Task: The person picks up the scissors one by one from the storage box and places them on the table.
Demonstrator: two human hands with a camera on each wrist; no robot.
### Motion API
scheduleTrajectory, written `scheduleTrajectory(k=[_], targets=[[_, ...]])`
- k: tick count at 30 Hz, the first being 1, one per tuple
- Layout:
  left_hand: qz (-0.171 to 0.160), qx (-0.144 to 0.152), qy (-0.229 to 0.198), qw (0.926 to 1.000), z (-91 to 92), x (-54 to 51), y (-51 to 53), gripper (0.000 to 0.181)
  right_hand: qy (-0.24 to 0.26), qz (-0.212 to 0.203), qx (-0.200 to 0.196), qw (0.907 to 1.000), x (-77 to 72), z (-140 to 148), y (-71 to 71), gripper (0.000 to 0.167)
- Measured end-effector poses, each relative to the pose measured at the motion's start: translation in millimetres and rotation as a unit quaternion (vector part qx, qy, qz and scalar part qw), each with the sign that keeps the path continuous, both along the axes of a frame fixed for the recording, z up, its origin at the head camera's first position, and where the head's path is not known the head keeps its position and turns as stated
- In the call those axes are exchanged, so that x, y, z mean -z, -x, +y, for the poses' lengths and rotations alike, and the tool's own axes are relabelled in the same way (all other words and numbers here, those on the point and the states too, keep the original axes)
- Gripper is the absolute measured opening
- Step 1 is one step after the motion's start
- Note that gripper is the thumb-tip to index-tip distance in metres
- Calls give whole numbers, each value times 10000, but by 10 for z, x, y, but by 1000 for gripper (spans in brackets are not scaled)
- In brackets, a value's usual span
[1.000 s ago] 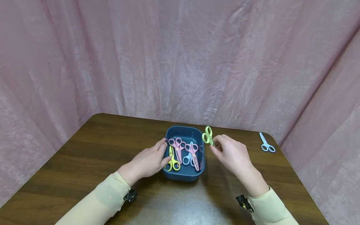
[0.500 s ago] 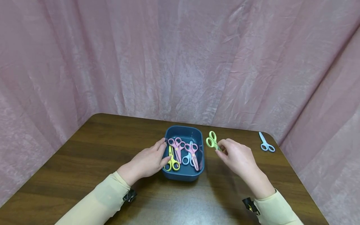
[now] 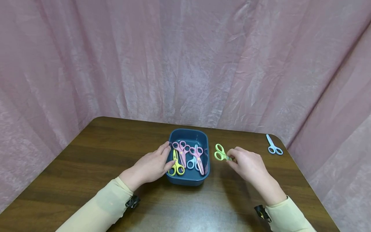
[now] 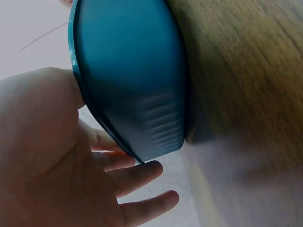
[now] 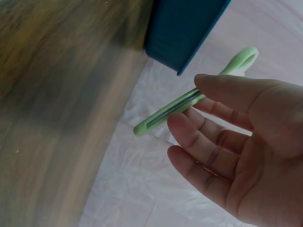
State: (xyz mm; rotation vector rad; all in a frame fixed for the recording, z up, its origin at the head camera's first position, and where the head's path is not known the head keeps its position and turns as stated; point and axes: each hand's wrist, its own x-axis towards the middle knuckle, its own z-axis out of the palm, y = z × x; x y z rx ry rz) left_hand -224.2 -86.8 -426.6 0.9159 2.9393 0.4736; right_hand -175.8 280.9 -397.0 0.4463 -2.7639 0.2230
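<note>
Pinching green scissors (image 3: pixel 223 156) above the table (image 3: pixel 121 137), between box (image 3: pixel 187 182) and far right corner, right hand (image 3: pixel 247 164) seems at carrying step, next wanting steady grip; left hand (image 3: pixel 149 166), fingers extended, touches box rim.

No words, numbers or brands can be read. In the blue box (image 3: pixel 186 181), the yellow scissors (image 3: pixel 176 164) by its left wall and the pink scissors (image 3: pixel 198 158) nearest its right wall bear dark marks (image 3: pixel 199 162), too small to make out.
</note>
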Motion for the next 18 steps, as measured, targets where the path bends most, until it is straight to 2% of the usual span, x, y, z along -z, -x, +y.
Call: scheduleTrajectory(k=[9, 18], targets=[[-25, 21, -5, 10000, -6, -1, 2, 76, -368, -110, -52, 9992, 72, 64, 8, 19], [4, 22, -8, 10000, -13, -1, 2, 75, -634, -522, -62, 9966, 146, 104, 40, 20]])
